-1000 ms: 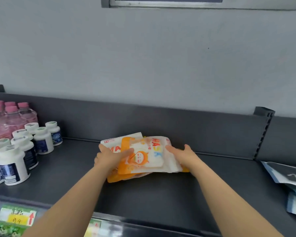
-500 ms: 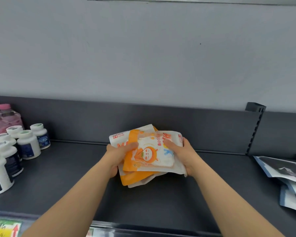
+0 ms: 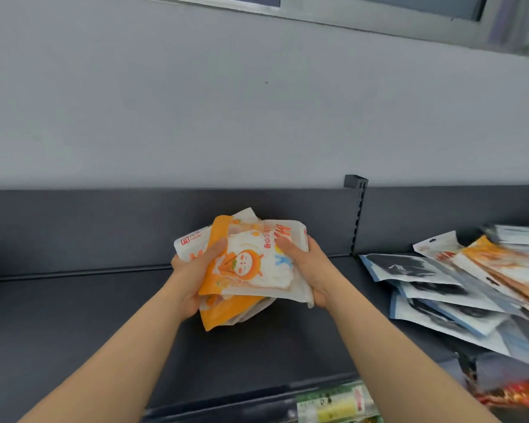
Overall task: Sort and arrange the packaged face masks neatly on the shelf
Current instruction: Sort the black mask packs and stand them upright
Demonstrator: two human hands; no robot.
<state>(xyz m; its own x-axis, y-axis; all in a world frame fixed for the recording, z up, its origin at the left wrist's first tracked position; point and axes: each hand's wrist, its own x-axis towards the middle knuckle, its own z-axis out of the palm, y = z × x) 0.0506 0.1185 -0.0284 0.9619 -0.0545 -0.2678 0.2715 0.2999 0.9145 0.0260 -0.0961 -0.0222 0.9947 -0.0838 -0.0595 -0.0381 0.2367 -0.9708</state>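
As mask pkt stack (image 3: 251, 270) hangs over shelf (image 3: 74, 315), L hand (image 3: 193, 276) + R hand (image 3: 313, 270) grip it.

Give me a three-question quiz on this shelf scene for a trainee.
1. True or false: the left hand alone holds the orange-and-white packs.
2. The loose pile of packs lies on the shelf to which side of the held packs? A left, B right, C behind.
3. Fill in: the cartoon figure on the top held pack is coloured ____.
Key: 1 false, the right hand grips them too; 2 B; 3 orange.
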